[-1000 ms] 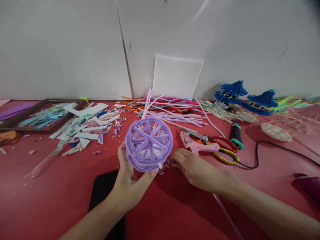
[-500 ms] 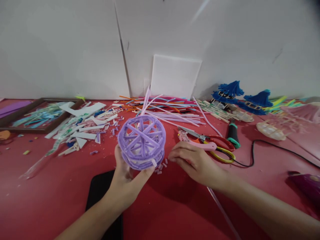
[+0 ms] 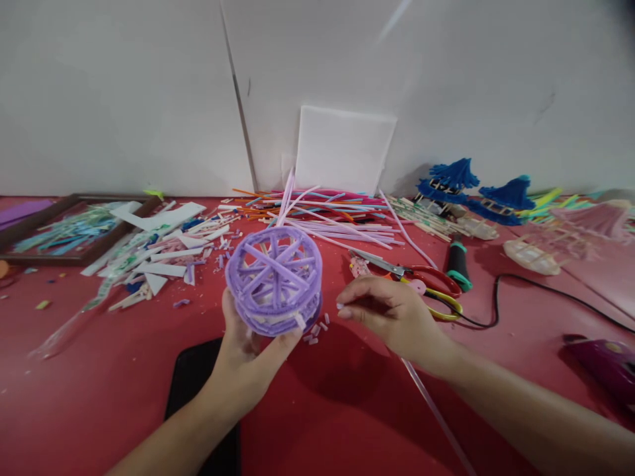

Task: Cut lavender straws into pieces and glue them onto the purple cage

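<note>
My left hand (image 3: pixel 248 363) is wrapped round a purple pipe-cleaner craft (image 3: pixel 280 281), round with spokes crossing its top and a second ring below. A short pale tab sticks out at its lower right, near my thumb. To the right of it, apart from the craft, my right hand (image 3: pixel 391 317) is pinched. Something tiny and pale shows at those fingertips, too small to name. Several small lilac offcuts (image 3: pixel 316 329) lie on the red table between the hands. Just behind my right hand are scissors (image 3: pixel 436 281) with red and yellow handles, partly hidden.
Pipe cleaners (image 3: pixel 342 225) are heaped by the wall, before a white panel (image 3: pixel 344 149). Paper scraps (image 3: pixel 166 270) and a brown frame (image 3: pixel 82 258) lie left. A dark phone-like slab (image 3: pixel 191 377) sits under my left arm. Blue-roofed models (image 3: pixel 508 198), a green-black handle (image 3: pixel 457 264) and a black cord (image 3: pixel 496 297) are right.
My right hand's fingers have drawn into a tighter pinch, and the hand covers more of the pink-handled tool. The craft stays in my left hand; the whole view has shifted slightly.
</note>
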Demonstrator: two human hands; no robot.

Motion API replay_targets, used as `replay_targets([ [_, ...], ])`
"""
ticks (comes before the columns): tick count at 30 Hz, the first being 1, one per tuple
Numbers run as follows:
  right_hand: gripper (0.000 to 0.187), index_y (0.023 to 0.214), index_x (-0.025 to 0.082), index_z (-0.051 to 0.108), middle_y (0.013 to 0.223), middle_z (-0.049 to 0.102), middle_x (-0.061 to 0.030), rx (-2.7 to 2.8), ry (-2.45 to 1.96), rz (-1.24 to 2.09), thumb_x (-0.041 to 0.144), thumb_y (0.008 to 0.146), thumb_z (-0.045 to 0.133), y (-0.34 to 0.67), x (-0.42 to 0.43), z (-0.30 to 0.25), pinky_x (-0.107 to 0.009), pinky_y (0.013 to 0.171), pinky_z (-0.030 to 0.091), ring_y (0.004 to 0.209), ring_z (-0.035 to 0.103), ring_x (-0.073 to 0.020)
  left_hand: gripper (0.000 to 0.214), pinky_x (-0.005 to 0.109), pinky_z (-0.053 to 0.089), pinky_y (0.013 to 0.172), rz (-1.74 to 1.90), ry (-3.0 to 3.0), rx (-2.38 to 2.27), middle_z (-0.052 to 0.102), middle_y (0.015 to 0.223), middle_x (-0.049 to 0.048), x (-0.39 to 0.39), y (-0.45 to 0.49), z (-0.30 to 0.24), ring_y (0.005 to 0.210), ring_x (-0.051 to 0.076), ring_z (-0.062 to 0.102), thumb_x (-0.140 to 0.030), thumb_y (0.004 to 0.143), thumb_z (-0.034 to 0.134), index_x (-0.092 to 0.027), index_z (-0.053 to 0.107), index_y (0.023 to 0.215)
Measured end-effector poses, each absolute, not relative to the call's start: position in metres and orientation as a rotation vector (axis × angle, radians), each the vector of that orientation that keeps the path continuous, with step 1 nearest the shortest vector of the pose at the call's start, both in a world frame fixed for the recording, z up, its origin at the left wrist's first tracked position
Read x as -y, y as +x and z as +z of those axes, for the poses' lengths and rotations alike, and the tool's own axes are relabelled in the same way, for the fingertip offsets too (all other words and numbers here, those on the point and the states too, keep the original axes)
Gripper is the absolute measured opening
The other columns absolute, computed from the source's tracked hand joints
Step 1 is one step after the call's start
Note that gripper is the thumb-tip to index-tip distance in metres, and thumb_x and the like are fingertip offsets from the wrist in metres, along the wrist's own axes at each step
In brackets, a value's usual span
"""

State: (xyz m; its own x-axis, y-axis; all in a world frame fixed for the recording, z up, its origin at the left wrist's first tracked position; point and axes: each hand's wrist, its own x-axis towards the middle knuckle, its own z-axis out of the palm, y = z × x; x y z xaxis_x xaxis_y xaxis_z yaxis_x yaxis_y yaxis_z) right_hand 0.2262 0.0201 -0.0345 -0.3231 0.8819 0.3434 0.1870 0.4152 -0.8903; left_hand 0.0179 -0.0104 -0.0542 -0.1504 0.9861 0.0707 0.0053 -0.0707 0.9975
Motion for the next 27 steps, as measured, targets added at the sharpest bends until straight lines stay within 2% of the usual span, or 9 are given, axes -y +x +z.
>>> replay_targets([
  [4, 0.006, 0.078, 0.021, 0.068, 0.077, 0.065, 0.0003, 1.762, -0.860, 0.916, 0.016, 0.080, 0.068, 0.222, -0.022, -0.023, -0.026, 0.070, 0.050, 0.072, 0.061, -0.0122, 0.061, 0.036, 0.052, 0.089, 1.382, 1.211, -1.254, 0.064, 0.111, 0.0060, 0.011, 0.018, -0.055, 0.098, 0.021, 0.066, -0.030, 0.067, 0.077, -0.025, 0.041, 0.117],
  [9, 0.008, 0.081, 0.020, 0.068, 0.079, 0.066, -0.0021, 1.729, -0.890, 0.882, 0.015, 0.083, 0.063, 0.216, -0.017, -0.008, -0.029, 0.073, 0.050, 0.075, 0.061, -0.0142, 0.063, 0.035, 0.054, 0.084, 1.371, 1.201, -1.191, 0.065, 0.108, 0.0059, 0.013, 0.018, -0.053, 0.094, 0.021, 0.067, -0.029, 0.067, 0.077, -0.025, 0.038, 0.117],
  [13, 0.005, 0.086, 0.020, 0.064, 0.082, 0.065, -0.0020, 1.569, -0.902, 1.077, 0.017, 0.081, 0.064, 0.214, -0.011, -0.006, -0.026, 0.065, 0.050, 0.071, 0.060, -0.0125, 0.064, 0.034, 0.053, 0.086, 1.330, 1.246, -1.163, 0.062, 0.116, 0.0072, 0.013, 0.019, -0.050, 0.097, 0.020, 0.065, -0.027, 0.070, 0.075, -0.025, 0.035, 0.119],
  [18, 0.014, 0.083, 0.020, 0.053, 0.074, 0.060, 0.0027, 1.389, -0.860, 1.337, 0.022, 0.081, 0.067, 0.211, -0.009, -0.009, -0.023, 0.061, 0.050, 0.062, 0.057, -0.0085, 0.060, 0.033, 0.053, 0.086, 1.311, 1.291, -1.138, 0.061, 0.115, 0.0064, 0.012, 0.020, -0.048, 0.097, 0.019, 0.064, -0.026, 0.072, 0.072, -0.026, 0.034, 0.119],
  [22, 0.021, 0.080, 0.021, 0.049, 0.072, 0.061, 0.0036, 1.324, -0.857, 1.404, 0.023, 0.079, 0.070, 0.208, -0.009, -0.011, -0.023, 0.061, 0.049, 0.060, 0.056, -0.0079, 0.055, 0.032, 0.053, 0.085, 1.317, 1.301, -1.131, 0.062, 0.111, 0.0054, 0.012, 0.020, -0.048, 0.095, 0.018, 0.063, -0.026, 0.072, 0.072, -0.026, 0.036, 0.115],
  [27, 0.020, 0.080, 0.020, 0.050, 0.071, 0.059, 0.0042, 1.309, -0.853, 1.403, 0.024, 0.079, 0.070, 0.207, -0.009, -0.012, -0.023, 0.060, 0.050, 0.059, 0.058, -0.0080, 0.058, 0.033, 0.054, 0.083, 1.279, 1.312, -1.117, 0.061, 0.110, 0.0045, 0.013, 0.021, -0.045, 0.092, 0.019, 0.063, -0.027, 0.072, 0.072, -0.028, 0.034, 0.116],
])
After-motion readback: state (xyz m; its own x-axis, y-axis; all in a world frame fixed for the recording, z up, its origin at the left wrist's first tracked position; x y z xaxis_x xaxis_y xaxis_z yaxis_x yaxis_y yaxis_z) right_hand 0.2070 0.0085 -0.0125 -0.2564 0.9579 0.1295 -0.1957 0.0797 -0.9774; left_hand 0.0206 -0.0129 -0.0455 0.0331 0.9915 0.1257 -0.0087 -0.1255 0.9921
